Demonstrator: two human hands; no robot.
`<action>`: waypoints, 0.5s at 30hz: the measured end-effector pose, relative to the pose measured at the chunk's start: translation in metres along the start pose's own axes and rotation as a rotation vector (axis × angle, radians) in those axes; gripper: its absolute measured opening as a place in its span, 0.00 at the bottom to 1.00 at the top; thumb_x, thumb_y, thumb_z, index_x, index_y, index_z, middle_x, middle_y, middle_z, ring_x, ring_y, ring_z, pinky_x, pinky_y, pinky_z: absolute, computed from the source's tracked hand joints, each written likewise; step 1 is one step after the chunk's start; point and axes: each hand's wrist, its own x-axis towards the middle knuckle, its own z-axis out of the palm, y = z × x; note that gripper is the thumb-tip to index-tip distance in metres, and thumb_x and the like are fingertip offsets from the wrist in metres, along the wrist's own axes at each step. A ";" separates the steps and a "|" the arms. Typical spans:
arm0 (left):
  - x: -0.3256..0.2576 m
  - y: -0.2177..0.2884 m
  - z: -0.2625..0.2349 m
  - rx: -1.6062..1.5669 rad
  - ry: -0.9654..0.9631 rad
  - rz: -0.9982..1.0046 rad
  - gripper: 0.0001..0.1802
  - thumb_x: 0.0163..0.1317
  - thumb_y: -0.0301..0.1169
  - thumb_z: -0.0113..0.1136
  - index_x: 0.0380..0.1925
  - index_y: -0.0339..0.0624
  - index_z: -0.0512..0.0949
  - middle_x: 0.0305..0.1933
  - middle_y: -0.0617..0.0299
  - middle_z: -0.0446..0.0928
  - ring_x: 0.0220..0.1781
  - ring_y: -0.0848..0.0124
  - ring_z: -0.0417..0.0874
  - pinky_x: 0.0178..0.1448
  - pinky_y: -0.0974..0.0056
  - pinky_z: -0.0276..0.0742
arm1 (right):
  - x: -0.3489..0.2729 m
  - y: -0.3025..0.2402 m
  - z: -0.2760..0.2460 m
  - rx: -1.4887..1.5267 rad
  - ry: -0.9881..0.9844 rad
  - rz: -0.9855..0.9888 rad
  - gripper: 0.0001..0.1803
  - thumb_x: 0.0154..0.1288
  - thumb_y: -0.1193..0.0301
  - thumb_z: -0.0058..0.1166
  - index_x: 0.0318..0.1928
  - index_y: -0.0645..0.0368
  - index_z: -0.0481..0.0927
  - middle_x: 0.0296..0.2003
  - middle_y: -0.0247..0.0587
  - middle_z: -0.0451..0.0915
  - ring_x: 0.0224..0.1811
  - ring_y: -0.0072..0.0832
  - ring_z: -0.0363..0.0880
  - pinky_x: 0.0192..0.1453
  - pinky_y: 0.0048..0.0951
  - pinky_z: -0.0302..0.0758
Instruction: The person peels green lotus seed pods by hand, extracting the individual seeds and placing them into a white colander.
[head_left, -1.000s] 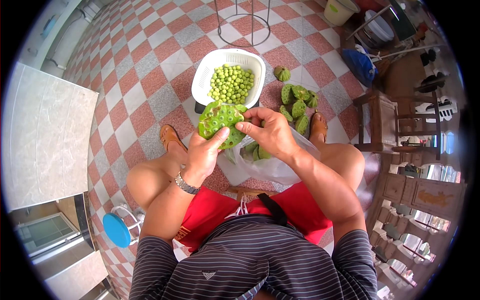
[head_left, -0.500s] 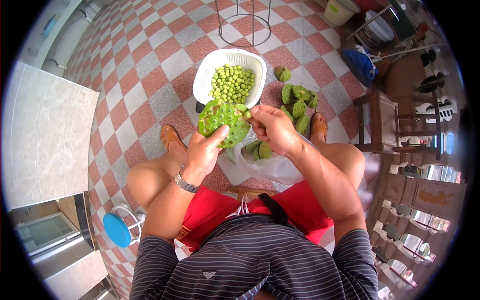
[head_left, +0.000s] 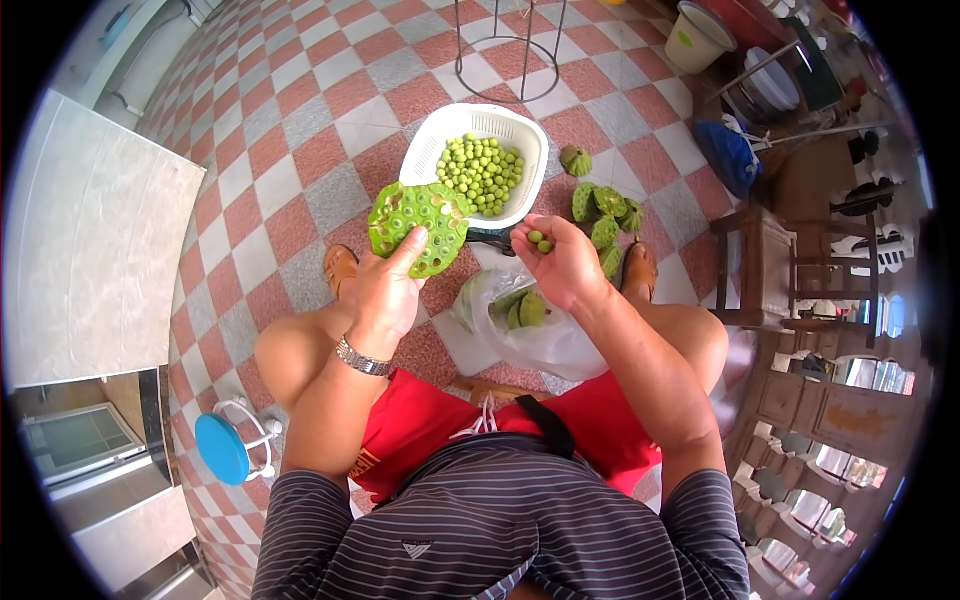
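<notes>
My left hand (head_left: 390, 285) grips a green lotus seed pod (head_left: 418, 228), thumb pressed on its pitted face. Several of its holes near the upper and right edges are torn and pale. To the right, my right hand (head_left: 562, 262) is turned partly palm up, with a couple of green lotus seeds (head_left: 541, 241) in its curled fingers. Just beyond both hands stands a white plastic basket (head_left: 418, 155) with many loose green lotus seeds (head_left: 482, 172) in it. Under my right forearm lies a clear plastic bag (head_left: 545, 345) with more green pods (head_left: 522, 307) inside.
Several pods (head_left: 605, 205) lie on the checkered tile floor (head_left: 300, 190) by my right foot, one more (head_left: 576, 160) beside the basket. Beyond is a wire stand (head_left: 508, 70). A wooden chair (head_left: 760, 265) stands at right, a blue-topped stool (head_left: 222, 449) at left.
My right hand has come away from the pod's edge and turned, showing seeds in its palm. My left hand has drawn the pod slightly left. The view has shifted a little.
</notes>
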 end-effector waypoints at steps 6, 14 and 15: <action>-0.008 0.004 0.007 0.041 -0.073 -0.037 0.26 0.70 0.24 0.60 0.66 0.39 0.68 0.64 0.55 0.76 0.64 0.61 0.79 0.65 0.51 0.79 | -0.003 -0.033 0.034 0.114 -0.269 -0.216 0.44 0.73 0.56 0.55 0.75 0.72 0.50 0.73 0.63 0.56 0.76 0.50 0.57 0.76 0.48 0.62; -0.004 -0.008 0.000 -0.079 -0.165 -0.174 0.27 0.75 0.38 0.56 0.69 0.40 0.65 0.69 0.55 0.72 0.70 0.60 0.74 0.73 0.50 0.70 | -0.007 -0.020 0.020 -0.410 -0.086 -0.073 0.24 0.71 0.61 0.57 0.59 0.65 0.75 0.50 0.42 0.80 0.51 0.28 0.79 0.52 0.34 0.76; -0.004 -0.009 0.001 -0.078 -0.166 -0.176 0.27 0.75 0.38 0.56 0.69 0.40 0.65 0.69 0.55 0.72 0.70 0.60 0.74 0.73 0.50 0.70 | -0.011 -0.016 0.018 -0.409 -0.084 -0.073 0.24 0.71 0.61 0.57 0.59 0.65 0.75 0.50 0.42 0.80 0.51 0.28 0.79 0.52 0.34 0.76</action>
